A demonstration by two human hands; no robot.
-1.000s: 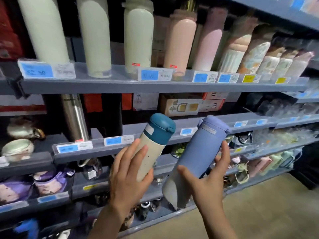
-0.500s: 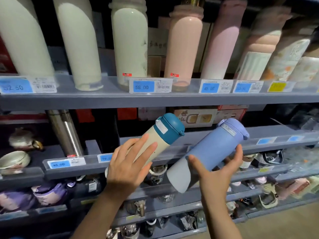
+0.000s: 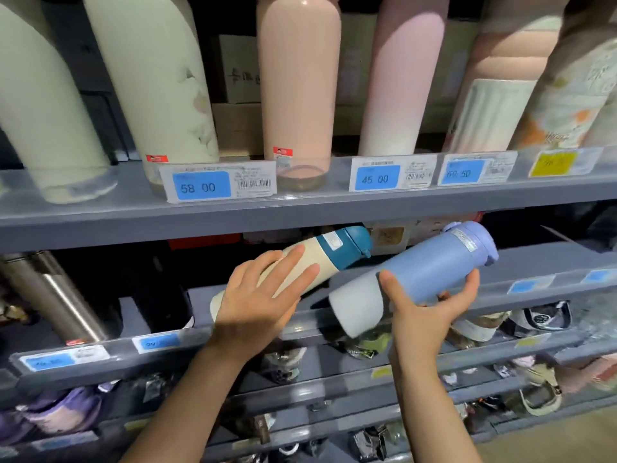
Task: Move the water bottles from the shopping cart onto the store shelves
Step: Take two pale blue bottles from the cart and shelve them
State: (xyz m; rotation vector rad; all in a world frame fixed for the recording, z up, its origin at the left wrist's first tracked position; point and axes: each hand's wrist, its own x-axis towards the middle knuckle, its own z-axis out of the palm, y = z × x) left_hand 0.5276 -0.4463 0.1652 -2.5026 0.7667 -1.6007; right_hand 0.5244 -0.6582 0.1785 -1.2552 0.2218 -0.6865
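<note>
Gripping one each: my left hand point(image 3: 257, 305) is holding the cream bottle with teal cap point(image 3: 293, 262), my right hand point(image 3: 430, 305) the blue-and-white bottle point(image 3: 417, 275). Both are now tipping in over the middle shelf's front edge point(image 3: 534, 282), so nearly shelved.

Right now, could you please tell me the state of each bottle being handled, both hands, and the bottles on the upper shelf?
Cream bottle: teal lid shut, tilted, top going in under the upper shelf.
Blue bottle: lid shut, tilted, off the shelf.
Left hand: holds the cream bottle.
Right hand: grips the blue bottle.
Pink bottle: standing on the upper shelf.
</note>
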